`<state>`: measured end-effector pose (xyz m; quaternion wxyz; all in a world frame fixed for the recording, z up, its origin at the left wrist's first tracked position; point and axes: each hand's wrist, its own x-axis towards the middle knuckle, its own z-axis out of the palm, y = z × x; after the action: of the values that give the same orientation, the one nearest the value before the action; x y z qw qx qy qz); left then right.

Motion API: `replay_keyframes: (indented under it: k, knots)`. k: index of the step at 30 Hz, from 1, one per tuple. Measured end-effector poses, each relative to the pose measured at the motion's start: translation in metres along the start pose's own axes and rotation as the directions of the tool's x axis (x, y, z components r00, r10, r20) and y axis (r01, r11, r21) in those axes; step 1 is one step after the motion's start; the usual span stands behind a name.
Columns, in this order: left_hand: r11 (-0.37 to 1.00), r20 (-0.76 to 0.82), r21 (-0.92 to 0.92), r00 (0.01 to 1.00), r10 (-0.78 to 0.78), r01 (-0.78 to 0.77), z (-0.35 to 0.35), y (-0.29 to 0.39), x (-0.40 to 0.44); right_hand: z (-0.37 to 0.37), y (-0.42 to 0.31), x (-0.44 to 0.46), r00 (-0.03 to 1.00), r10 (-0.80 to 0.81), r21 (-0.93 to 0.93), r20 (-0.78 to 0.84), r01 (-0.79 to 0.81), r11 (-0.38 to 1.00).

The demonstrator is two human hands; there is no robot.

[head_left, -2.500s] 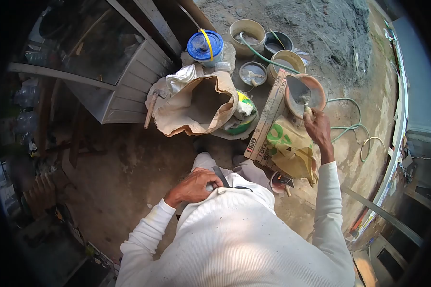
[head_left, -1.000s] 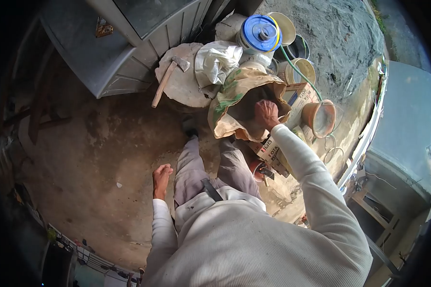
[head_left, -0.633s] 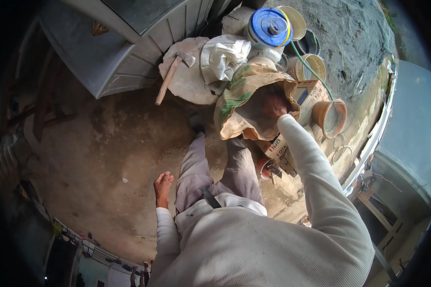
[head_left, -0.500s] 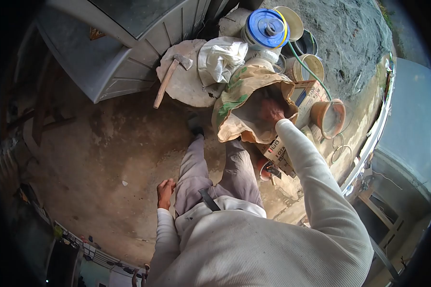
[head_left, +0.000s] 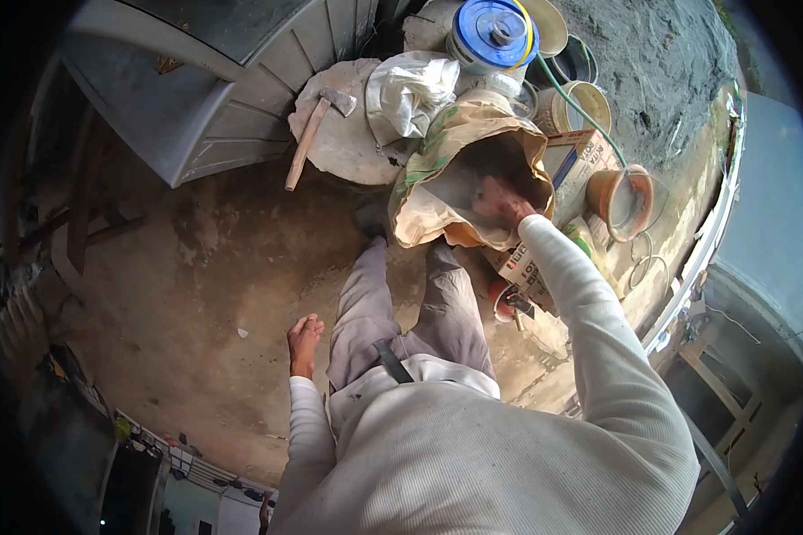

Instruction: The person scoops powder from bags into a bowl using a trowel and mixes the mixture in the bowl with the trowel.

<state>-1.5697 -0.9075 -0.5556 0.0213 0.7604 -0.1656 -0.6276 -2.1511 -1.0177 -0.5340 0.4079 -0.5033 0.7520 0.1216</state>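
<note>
My right hand is inside the mouth of a large brown paper bag, over grey powder. Its fingers are curled, and what they hold, if anything, is too dim to make out. Beside my left thigh hangs my left hand, fingers curled in with nothing visible in them. To the left of the bag a hammer with a wooden handle lies on a pale stone slab, near a crumpled white sack. A terracotta-coloured pot stands to the right of the bag.
A bucket with a blue lid, several other buckets and a green hose are behind the bag. A cardboard box lies beside it. Farther back is a grey heap. A panelled metal structure stands at upper left.
Since the oldest frame, my right hand has left the pot and the tool there and entered the bag. My left hand moved from my waist to my side. Lately my right hand shifted slightly within the bag.
</note>
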Motion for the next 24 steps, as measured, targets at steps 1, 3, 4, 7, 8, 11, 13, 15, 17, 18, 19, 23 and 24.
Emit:
replay_keyframes:
  k: [1,3,4,7,8,11,13,15,17,18,19,23,24]
  knots:
    - [1.000,-0.005,-0.002,1.000,0.007,-0.007,0.001,0.001,0.003,-0.008,-0.005,-0.001,1.000,-0.025,0.025,-0.009,0.025,0.999]
    - [1.000,0.004,0.006,1.000,0.009,-0.009,0.005,-0.003,0.002,0.028,0.017,0.025,1.000,-0.012,-0.029,0.014,0.012,1.000]
    - [1.000,0.012,0.014,1.000,0.015,-0.015,0.007,-0.005,0.003,0.041,0.025,0.037,1.000,-0.009,-0.053,0.022,0.010,0.999]
    - [0.999,-0.001,0.026,1.000,0.031,-0.031,-0.007,-0.017,-0.002,0.037,0.021,0.029,0.998,-0.036,0.028,0.044,0.035,0.999]
    - [0.999,0.006,0.020,0.999,0.045,-0.045,-0.002,-0.019,0.000,0.037,0.027,0.031,0.995,-0.091,0.045,0.034,0.090,0.995]
    - [1.000,0.004,0.007,1.000,0.002,-0.002,-0.004,-0.027,-0.001,0.039,0.036,0.030,0.988,-0.156,0.115,0.017,0.153,0.981]
    - [1.000,-0.004,0.017,1.000,-0.011,0.011,-0.007,-0.034,0.001,0.021,0.021,0.019,0.997,-0.074,0.185,0.015,0.070,0.980]
    - [0.999,0.001,0.027,1.000,-0.018,0.018,-0.007,-0.034,0.000,0.005,0.014,0.016,0.995,-0.063,0.181,0.073,0.049,0.982]
    - [1.000,0.007,0.023,1.000,-0.009,0.009,-0.008,-0.030,-0.002,-0.015,0.005,0.013,0.988,-0.074,0.159,0.134,0.052,0.986]
    - [1.000,0.001,0.021,1.000,0.006,-0.006,-0.008,-0.026,-0.004,-0.028,0.000,0.009,0.982,-0.088,0.138,0.168,0.065,0.988]
    - [1.000,-0.003,0.017,1.000,0.022,-0.022,-0.007,-0.022,-0.006,-0.037,-0.003,0.006,0.975,-0.099,0.115,0.199,0.077,0.990]
    - [0.999,0.028,-0.026,0.999,0.046,-0.046,-0.002,-0.009,-0.001,-0.055,0.003,-0.017,0.986,-0.167,0.158,0.024,0.161,0.974]
    - [0.998,0.034,-0.020,0.998,0.052,-0.052,-0.002,-0.006,0.002,-0.064,0.001,-0.026,0.983,-0.185,0.171,-0.006,0.183,0.968]
